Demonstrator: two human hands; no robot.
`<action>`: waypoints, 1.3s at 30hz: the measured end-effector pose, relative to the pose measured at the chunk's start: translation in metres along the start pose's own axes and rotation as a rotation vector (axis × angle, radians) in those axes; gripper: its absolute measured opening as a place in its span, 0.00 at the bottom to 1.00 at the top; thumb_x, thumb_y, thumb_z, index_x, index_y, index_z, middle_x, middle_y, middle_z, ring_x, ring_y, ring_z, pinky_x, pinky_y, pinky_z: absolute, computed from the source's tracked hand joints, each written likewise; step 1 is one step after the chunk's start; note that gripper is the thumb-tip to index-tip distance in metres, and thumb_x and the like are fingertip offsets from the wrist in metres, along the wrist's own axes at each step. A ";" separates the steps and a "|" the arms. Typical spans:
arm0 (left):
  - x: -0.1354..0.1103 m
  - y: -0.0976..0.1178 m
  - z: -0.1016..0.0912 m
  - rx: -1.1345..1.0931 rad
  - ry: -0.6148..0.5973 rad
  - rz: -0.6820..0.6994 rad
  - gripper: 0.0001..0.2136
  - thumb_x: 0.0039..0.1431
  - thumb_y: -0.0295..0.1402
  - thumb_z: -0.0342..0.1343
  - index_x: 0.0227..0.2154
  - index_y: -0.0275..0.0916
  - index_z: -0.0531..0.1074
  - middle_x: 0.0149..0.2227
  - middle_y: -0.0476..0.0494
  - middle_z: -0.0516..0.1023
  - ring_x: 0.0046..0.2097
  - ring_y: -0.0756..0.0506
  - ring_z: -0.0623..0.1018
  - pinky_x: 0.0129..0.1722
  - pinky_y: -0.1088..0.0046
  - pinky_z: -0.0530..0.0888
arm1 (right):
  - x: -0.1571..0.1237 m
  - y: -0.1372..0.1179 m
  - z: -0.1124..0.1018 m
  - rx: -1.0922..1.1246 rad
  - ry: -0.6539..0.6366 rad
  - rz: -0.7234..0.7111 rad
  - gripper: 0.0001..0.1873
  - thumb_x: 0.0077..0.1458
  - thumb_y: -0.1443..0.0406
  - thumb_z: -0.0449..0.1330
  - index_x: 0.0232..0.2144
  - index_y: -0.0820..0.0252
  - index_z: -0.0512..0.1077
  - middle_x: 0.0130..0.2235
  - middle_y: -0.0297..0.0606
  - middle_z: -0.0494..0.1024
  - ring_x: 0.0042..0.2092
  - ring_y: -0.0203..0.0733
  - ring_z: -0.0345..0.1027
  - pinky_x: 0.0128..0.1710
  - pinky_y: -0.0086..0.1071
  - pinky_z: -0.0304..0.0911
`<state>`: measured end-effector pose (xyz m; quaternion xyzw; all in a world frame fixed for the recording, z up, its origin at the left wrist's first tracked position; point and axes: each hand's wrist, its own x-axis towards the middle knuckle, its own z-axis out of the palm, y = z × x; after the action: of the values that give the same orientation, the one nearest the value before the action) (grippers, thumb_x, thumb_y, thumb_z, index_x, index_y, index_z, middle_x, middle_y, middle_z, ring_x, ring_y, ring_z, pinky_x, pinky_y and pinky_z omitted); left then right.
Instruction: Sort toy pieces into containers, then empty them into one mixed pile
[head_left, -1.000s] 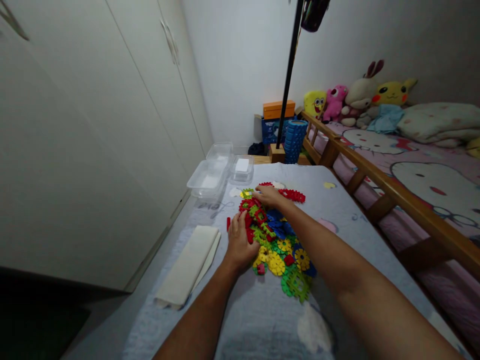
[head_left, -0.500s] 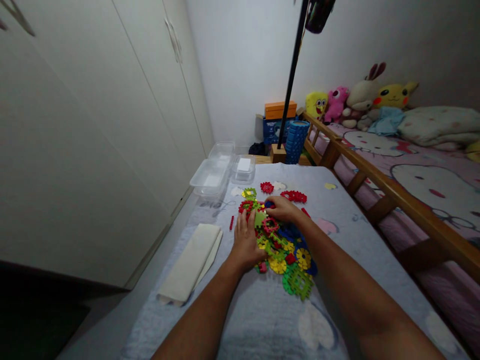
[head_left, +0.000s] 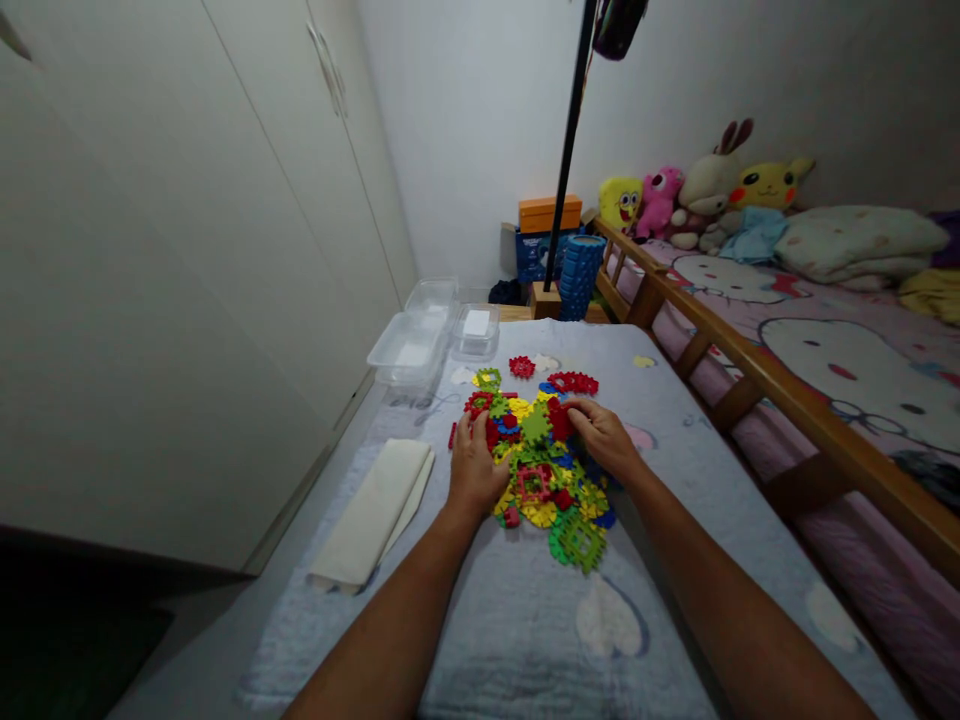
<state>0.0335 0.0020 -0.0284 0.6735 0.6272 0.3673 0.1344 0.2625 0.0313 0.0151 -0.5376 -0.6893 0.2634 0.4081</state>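
A heap of plastic building pieces (head_left: 537, 484) in red, yellow, green and blue lies on the cloth-covered table. My left hand (head_left: 475, 470) rests against the heap's left side, fingers spread over red pieces, holding nothing I can see. At the upper right of the heap, my right hand (head_left: 606, 436) pinches a red plastic piece (head_left: 559, 418) between thumb and fingers. A light green toothed piece (head_left: 535, 424) lies between the two hands. Close by, a red gear-shaped piece (head_left: 522, 367) and a red toothed oval piece (head_left: 573, 383) sit behind the heap.
Clear plastic boxes (head_left: 405, 342) stand at the table's back left, beside a smaller lidded box (head_left: 477, 328). A folded cream cloth (head_left: 373, 512) lies to the left. Along the right runs a wooden bed rail (head_left: 705, 314); a black pole (head_left: 568, 150) rises behind the table.
My right hand has drawn back to the right and now pinches a red piece. Pieces in the heap have shifted, uncovering yellow ones. My left hand stays at the left side; the view has turned slightly.
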 end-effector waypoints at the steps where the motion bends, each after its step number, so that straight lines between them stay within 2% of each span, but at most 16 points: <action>1: 0.000 0.000 0.001 -0.007 -0.001 -0.009 0.33 0.51 0.31 0.61 0.61 0.36 0.61 0.64 0.30 0.60 0.67 0.33 0.62 0.67 0.50 0.61 | -0.003 0.005 -0.005 -0.004 0.019 0.014 0.17 0.60 0.57 0.51 0.40 0.57 0.77 0.40 0.38 0.81 0.43 0.46 0.74 0.48 0.38 0.65; 5: 0.004 0.000 0.002 -0.058 -0.030 -0.009 0.32 0.54 0.34 0.61 0.62 0.37 0.60 0.60 0.32 0.65 0.65 0.35 0.65 0.66 0.52 0.63 | -0.019 0.025 -0.018 -0.095 0.039 0.048 0.16 0.58 0.55 0.53 0.34 0.57 0.77 0.36 0.38 0.80 0.41 0.46 0.73 0.46 0.38 0.66; 7: 0.010 0.001 0.000 -0.065 -0.052 -0.017 0.33 0.54 0.35 0.62 0.62 0.38 0.59 0.59 0.33 0.66 0.64 0.35 0.66 0.65 0.52 0.64 | -0.026 0.035 -0.018 -0.167 0.105 0.032 0.15 0.55 0.55 0.56 0.33 0.56 0.77 0.37 0.40 0.80 0.42 0.48 0.72 0.47 0.40 0.65; 9: 0.018 0.003 -0.002 -0.073 -0.091 -0.021 0.37 0.52 0.35 0.63 0.64 0.38 0.57 0.60 0.32 0.66 0.64 0.35 0.66 0.64 0.52 0.64 | -0.032 0.044 -0.013 -0.224 0.185 0.011 0.16 0.53 0.54 0.58 0.36 0.58 0.77 0.41 0.45 0.79 0.46 0.52 0.71 0.51 0.45 0.64; 12: 0.029 0.009 -0.005 -0.141 -0.236 0.027 0.39 0.49 0.33 0.63 0.65 0.36 0.56 0.61 0.31 0.66 0.64 0.35 0.67 0.65 0.54 0.63 | -0.037 0.050 -0.005 -0.254 0.205 0.010 0.21 0.55 0.52 0.57 0.44 0.60 0.76 0.45 0.49 0.79 0.48 0.53 0.71 0.52 0.48 0.64; 16: 0.042 0.019 -0.010 -0.317 -0.493 0.180 0.38 0.50 0.35 0.63 0.64 0.36 0.58 0.61 0.33 0.68 0.63 0.36 0.69 0.64 0.57 0.64 | -0.039 0.051 0.000 -0.254 0.181 0.013 0.24 0.57 0.52 0.56 0.49 0.61 0.73 0.47 0.49 0.79 0.48 0.52 0.72 0.51 0.46 0.65; 18: 0.051 0.024 -0.010 -0.329 -0.513 0.225 0.36 0.52 0.38 0.62 0.64 0.36 0.60 0.62 0.33 0.69 0.63 0.37 0.69 0.64 0.58 0.65 | -0.040 0.051 -0.002 -0.284 0.216 0.003 0.24 0.58 0.51 0.55 0.49 0.62 0.73 0.47 0.50 0.79 0.48 0.53 0.71 0.52 0.46 0.64; 21: 0.072 0.031 -0.007 -0.138 -0.475 0.244 0.32 0.54 0.40 0.61 0.61 0.35 0.64 0.62 0.31 0.69 0.63 0.36 0.70 0.64 0.58 0.64 | -0.041 0.053 -0.006 -0.391 0.264 -0.003 0.24 0.61 0.51 0.53 0.48 0.63 0.73 0.47 0.51 0.79 0.49 0.54 0.70 0.54 0.48 0.61; 22: 0.080 0.033 -0.005 -0.051 -0.487 0.254 0.33 0.52 0.40 0.63 0.60 0.35 0.66 0.61 0.31 0.70 0.63 0.35 0.70 0.64 0.58 0.64 | -0.041 0.054 -0.008 -0.429 0.268 0.004 0.25 0.61 0.51 0.53 0.49 0.63 0.73 0.47 0.51 0.79 0.49 0.55 0.69 0.55 0.48 0.60; 25: 0.104 0.038 0.003 0.164 -0.641 0.260 0.38 0.41 0.41 0.70 0.57 0.37 0.69 0.59 0.31 0.72 0.62 0.32 0.71 0.62 0.58 0.66 | -0.042 0.058 -0.009 -0.522 0.262 0.057 0.27 0.62 0.50 0.51 0.53 0.63 0.71 0.50 0.52 0.78 0.51 0.56 0.68 0.55 0.50 0.58; 29: 0.122 0.046 0.015 0.248 -0.742 0.161 0.47 0.24 0.46 0.75 0.56 0.42 0.70 0.64 0.30 0.66 0.65 0.26 0.65 0.62 0.52 0.65 | -0.044 0.064 -0.006 -0.587 0.246 0.101 0.32 0.62 0.49 0.50 0.59 0.66 0.66 0.53 0.56 0.76 0.54 0.58 0.67 0.57 0.52 0.55; 31: 0.123 0.051 0.020 0.268 -0.754 0.099 0.51 0.18 0.46 0.76 0.55 0.42 0.70 0.66 0.28 0.62 0.67 0.22 0.61 0.61 0.46 0.64 | -0.045 0.065 -0.005 -0.584 0.237 0.094 0.34 0.62 0.48 0.51 0.61 0.66 0.64 0.54 0.56 0.75 0.55 0.59 0.67 0.58 0.52 0.54; 33: 0.119 0.056 0.025 0.269 -0.748 0.076 0.52 0.17 0.44 0.76 0.56 0.43 0.69 0.67 0.27 0.60 0.68 0.20 0.57 0.61 0.42 0.63 | -0.045 0.065 -0.004 -0.569 0.225 0.081 0.35 0.62 0.48 0.51 0.62 0.66 0.62 0.55 0.55 0.75 0.56 0.58 0.67 0.59 0.52 0.54; 35: 0.111 0.060 0.028 0.251 -0.731 0.119 0.49 0.22 0.41 0.75 0.57 0.44 0.68 0.66 0.29 0.60 0.68 0.21 0.58 0.61 0.42 0.63 | -0.045 0.065 -0.004 -0.548 0.212 0.062 0.35 0.62 0.49 0.51 0.63 0.65 0.61 0.55 0.54 0.75 0.56 0.58 0.67 0.59 0.52 0.54; 39: 0.092 0.063 0.026 0.243 -0.677 0.249 0.38 0.35 0.38 0.70 0.55 0.41 0.69 0.60 0.32 0.68 0.64 0.27 0.64 0.62 0.49 0.64 | -0.043 0.066 -0.003 -0.514 0.198 0.037 0.35 0.61 0.50 0.52 0.62 0.67 0.62 0.56 0.56 0.75 0.56 0.58 0.67 0.59 0.52 0.56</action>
<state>0.0922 0.0850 0.0242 0.8387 0.4999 0.0602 0.2075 0.3040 0.0082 -0.0481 -0.6592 -0.6803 0.0335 0.3187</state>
